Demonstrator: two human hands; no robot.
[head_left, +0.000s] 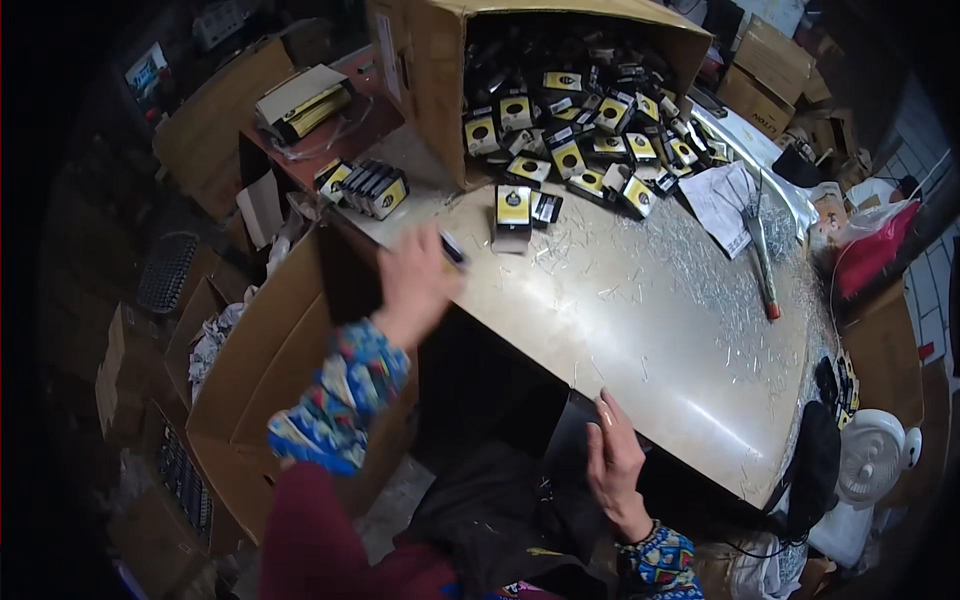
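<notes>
My left hand (pixel 412 287), slightly blurred, is closed around a small dark box (pixel 454 250) above the table's left edge. Just beyond it, a row of black-and-yellow small boxes (pixel 372 188) stands packed side by side. My right hand (pixel 616 462) is at the table's front edge, its fingers stretched out and nothing visible in them. On the metal-topped table (pixel 540 310), one black-and-yellow box (pixel 513 207) has its flap open toward me. Behind it, many similar small boxes (pixel 567 155) spill out of a large cardboard carton (pixel 437 90) lying on its side.
Thin pin-like pieces (pixel 690 270) are scattered over the table's right half. A paper sheet (pixel 722 205) and a long tool with a red tip (pixel 765 270) lie there. An open carton (pixel 262 370) stands below on the left; a white fan (pixel 868 455) is at right.
</notes>
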